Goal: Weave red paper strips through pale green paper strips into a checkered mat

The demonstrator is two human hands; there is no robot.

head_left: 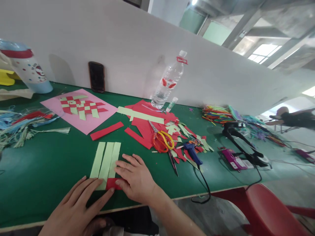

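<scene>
Three pale green paper strips (107, 162) lie side by side on the green table near its front edge. A short red paper strip (111, 184) crosses their lower ends, passing over some and under another. My left hand (77, 205) rests with fingers stretched out on the lower ends of the strips. From the right, my right hand (139, 182) lies flat with spread fingers, its thumb on the red strip and fingertips at the rightmost green strip. The red strip's right end is hidden under that hand.
A pink sheet (91, 126) bears a woven red-and-green fish shape. Nearby lie loose red strips (107, 131), scissors (163, 141), paper scraps and a blue glue gun (193, 154). A water bottle (168, 85), glue stick (171, 105) and phone (96, 77) stand along the wall.
</scene>
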